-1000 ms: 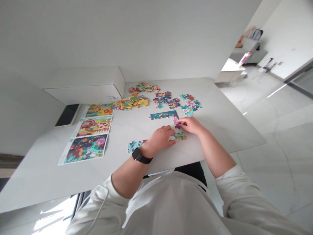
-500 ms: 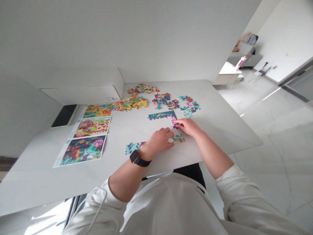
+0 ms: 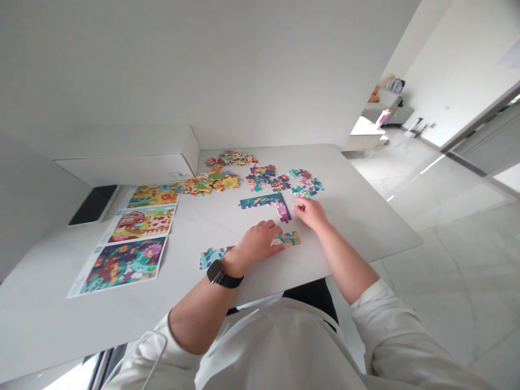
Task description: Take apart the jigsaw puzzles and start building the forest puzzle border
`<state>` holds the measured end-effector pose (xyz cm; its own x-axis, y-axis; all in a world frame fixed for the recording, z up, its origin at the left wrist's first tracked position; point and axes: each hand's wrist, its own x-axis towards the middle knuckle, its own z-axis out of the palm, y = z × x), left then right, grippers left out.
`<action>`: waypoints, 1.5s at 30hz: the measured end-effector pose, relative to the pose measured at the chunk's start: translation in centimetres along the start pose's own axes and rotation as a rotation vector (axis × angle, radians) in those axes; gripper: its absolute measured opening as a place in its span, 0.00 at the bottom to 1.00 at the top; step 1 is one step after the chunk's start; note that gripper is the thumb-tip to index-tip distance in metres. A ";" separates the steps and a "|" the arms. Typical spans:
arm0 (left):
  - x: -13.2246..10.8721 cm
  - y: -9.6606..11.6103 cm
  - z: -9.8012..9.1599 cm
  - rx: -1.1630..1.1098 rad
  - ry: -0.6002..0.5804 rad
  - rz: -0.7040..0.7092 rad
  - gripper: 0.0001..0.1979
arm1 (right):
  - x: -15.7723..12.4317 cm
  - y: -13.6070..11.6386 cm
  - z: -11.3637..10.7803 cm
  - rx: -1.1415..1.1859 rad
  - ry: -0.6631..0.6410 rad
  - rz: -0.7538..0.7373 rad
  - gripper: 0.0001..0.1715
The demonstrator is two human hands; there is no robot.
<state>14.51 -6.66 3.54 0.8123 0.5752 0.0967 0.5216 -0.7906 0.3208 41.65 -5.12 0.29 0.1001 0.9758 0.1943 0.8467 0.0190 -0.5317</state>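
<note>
My left hand [image 3: 257,242], with a black watch [image 3: 221,275] on its wrist, lies palm down over the middle of a joined puzzle strip [image 3: 291,239], fingers loosely spread. The strip's teal left end and yellow right end show on either side of the hand. Beyond it is an L-shaped joined puzzle section [image 3: 260,201], dark blue along the top, with a purple part [image 3: 282,211] reaching down at its right. My right hand [image 3: 311,213] is just right of that purple part, not touching it. Its fingers are slightly curled and apart, and I see nothing in them.
Loose dark puzzle pieces [image 3: 266,179] and teal ones [image 3: 306,184] lie behind the section. Yellow pieces [image 3: 213,182] and red ones [image 3: 231,158] are piled farther back. Picture sheets [image 3: 124,265], a phone [image 3: 92,206] and a white box [image 3: 125,168] occupy the left side.
My right hand has let go of the purple part and moved slightly away to the right. My left hand stays on the strip. The view has shifted a little.
</note>
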 end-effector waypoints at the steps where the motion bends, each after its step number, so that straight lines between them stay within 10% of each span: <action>1: 0.0 -0.1 0.0 -0.005 0.016 -0.002 0.14 | 0.2 0.7 -0.5 -0.020 0.081 0.060 0.20; 24: 0.4 -0.3 0.0 -0.071 0.128 -0.062 0.14 | 0.7 6.0 -3.9 -0.371 0.196 0.555 0.26; 39: 0.9 -1.4 0.5 -0.138 0.233 -0.141 0.13 | 0.9 5.8 -3.5 0.208 0.434 0.319 0.13; 45: 1.4 -2.1 0.3 -0.264 0.316 -0.255 0.09 | 0.8 1.5 -0.9 0.670 0.162 0.050 0.23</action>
<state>14.62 -4.32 2.69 0.5265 0.8119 0.2522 0.5767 -0.5590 0.5957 43.46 -4.46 0.43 0.2519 0.9352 0.2489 0.3382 0.1559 -0.9281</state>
